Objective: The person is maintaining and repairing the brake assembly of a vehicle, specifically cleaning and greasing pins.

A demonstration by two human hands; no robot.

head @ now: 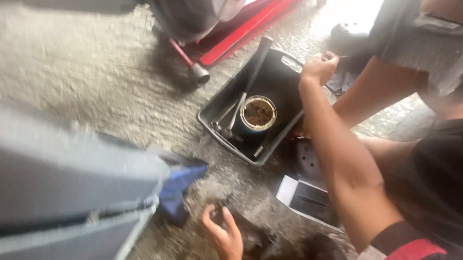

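While the left hand hovered low over the gritty floor, fingers apart and loosely curled on nothing, a blue rag lay near it.
The rag sat crumpled against a grey trouser leg, likely dropped within easy reach; its long axis ran diagonally, tip pointing up-right toward the black tray, whose far rim a co-worker's hand seemed to steady.

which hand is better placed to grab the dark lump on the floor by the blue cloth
Left, likely: the left hand hangs open beside the dark lump; the right hand is out of view.
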